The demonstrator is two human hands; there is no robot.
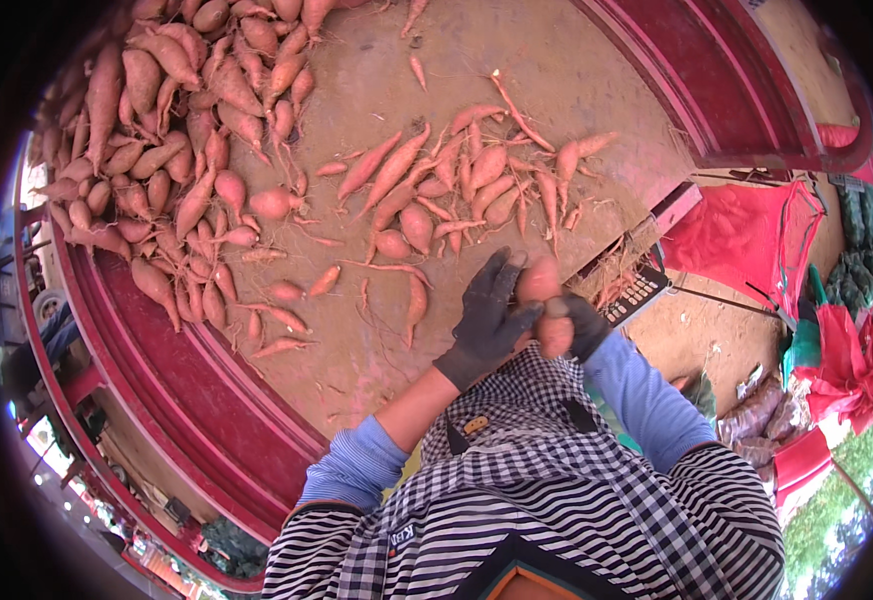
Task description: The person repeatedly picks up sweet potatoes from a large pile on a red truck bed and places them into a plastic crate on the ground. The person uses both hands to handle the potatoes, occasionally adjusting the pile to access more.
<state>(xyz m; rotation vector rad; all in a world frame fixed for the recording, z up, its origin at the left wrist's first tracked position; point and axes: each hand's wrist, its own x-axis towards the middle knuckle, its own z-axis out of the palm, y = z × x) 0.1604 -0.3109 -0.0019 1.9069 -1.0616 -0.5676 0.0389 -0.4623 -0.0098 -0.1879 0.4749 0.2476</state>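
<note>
In front of my apron, both hands are at a reddish sweet potato (pixel 538 280). My left hand (pixel 487 319), in a dark glove, cups its left side with the thumb across it. My right hand (pixel 585 324), also gloved, grips from the right, its fingertips over the middle. Another rounded sweet potato part (pixel 555 337) shows below those fingertips; whether it belongs to the same root I cannot tell. Just beyond my hands, a loose group of sweet potatoes (pixel 415 228), many slender with thin roots, lies on the dusty truck bed (pixel 361 315).
A large heap of sweet potatoes (pixel 174 150) fills the far left. Red metal side panels (pixel 204 375) border the bed. At its right edge sits a black plastic crate (pixel 635 294) with root scraps, beside a red mesh bag (pixel 736 232). Filled bags (pixel 763 420) lie on the ground.
</note>
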